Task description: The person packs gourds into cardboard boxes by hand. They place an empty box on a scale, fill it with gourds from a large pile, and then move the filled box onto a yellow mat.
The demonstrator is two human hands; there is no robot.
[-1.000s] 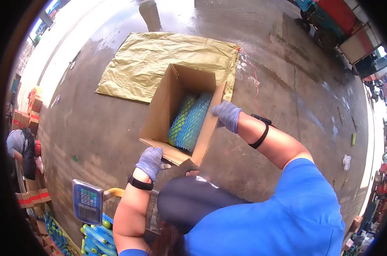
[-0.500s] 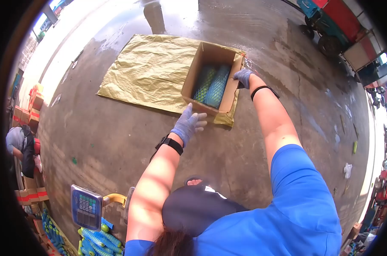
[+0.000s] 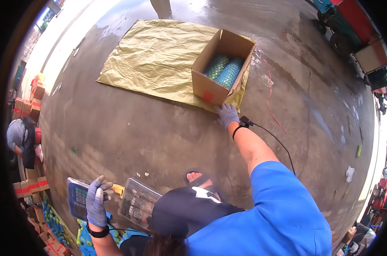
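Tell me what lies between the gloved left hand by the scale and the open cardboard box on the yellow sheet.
In the head view, only wet grey concrete floor and the yellow woven sheet's edge separate the gloved left hand from the open brown cardboard box.

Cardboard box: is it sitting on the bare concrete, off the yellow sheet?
No, the cardboard box sits on the corner of the yellow sheet.

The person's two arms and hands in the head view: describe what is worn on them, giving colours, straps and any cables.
Both the left hand and the right hand wear blue-grey knitted gloves. Each wrist carries a black band; a thin black cable runs back from the right one along the forearm. The forearms are uncovered, and a bright blue short sleeve covers the right upper arm.
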